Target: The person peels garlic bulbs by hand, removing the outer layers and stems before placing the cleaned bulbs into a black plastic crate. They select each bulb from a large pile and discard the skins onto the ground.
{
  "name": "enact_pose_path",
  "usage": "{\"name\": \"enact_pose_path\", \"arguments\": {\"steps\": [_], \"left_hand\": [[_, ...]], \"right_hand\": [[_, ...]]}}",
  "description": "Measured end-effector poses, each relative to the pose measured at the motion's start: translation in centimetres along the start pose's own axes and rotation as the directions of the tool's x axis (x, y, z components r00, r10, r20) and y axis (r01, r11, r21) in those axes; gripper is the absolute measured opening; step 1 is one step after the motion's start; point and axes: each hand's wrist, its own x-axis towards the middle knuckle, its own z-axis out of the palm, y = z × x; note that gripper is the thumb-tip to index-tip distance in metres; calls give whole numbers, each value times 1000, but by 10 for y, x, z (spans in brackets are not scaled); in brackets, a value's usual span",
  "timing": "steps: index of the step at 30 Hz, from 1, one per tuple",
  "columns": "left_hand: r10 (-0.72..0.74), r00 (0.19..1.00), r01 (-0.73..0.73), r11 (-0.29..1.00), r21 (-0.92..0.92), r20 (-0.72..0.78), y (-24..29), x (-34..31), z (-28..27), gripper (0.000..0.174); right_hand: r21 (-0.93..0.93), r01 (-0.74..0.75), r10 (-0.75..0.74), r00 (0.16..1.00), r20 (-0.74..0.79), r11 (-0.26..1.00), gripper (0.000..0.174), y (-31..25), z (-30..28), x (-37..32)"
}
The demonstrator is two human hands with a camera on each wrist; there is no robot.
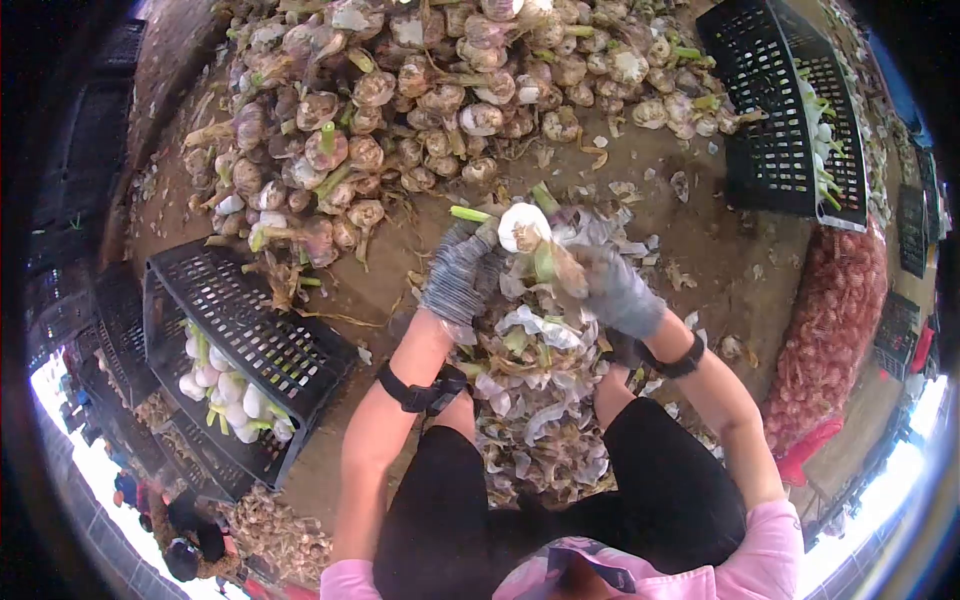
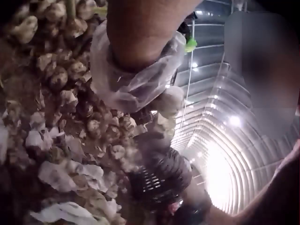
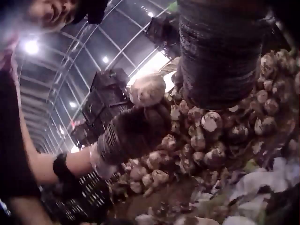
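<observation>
My left hand (image 1: 462,272), in a grey knit glove, grips a garlic bulb (image 1: 523,228) whose green stem points left past the thumb. The bulb's upper side is white and bare. Brown outer skin (image 1: 568,272) hangs from its lower right. My right hand (image 1: 622,292), gloved in grey too, pinches that loose skin; its fingertips are blurred. In the right wrist view the pale bulb (image 3: 147,90) sits above the left glove (image 3: 133,133). A clear plastic cuff (image 2: 136,89) wraps the left wrist.
A big heap of unpeeled garlic (image 1: 400,110) lies ahead. Black crates (image 1: 250,320) with white bulbs stand tipped at left, and another crate (image 1: 780,120) at far right. Peeled skins (image 1: 540,390) cover the ground between the knees. A red mesh sack (image 1: 830,320) lies at right.
</observation>
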Motion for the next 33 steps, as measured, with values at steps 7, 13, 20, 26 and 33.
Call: {"name": "enact_pose_path", "arguments": {"steps": [7, 13, 20, 26, 33], "left_hand": [[-84, 983, 62, 989, -136, -160, -9, 7, -7, 24], [-206, 953, 158, 963, -217, -224, -26, 11, -19, 29], [-35, 987, 55, 991, 123, -160, -21, -4, 16, 25], [-28, 980, 55, 989, 137, -196, -21, -6, 26, 22], [105, 979, -22, 906, 422, -175, -33, -5, 27, 20]], "right_hand": [[900, -63, 108, 994, 18, 431, 38, 13, -63, -9], [-620, 59, -294, 913, -284, 782, 44, -31, -12, 15], [55, -12, 35, 900, -435, 998, 13, -3, -15, 31], [-139, 67, -136, 807, -575, 988, 22, 12, -30, 14], [308, -24, 118, 949, -291, 951, 54, -8, -11, 6]]}}
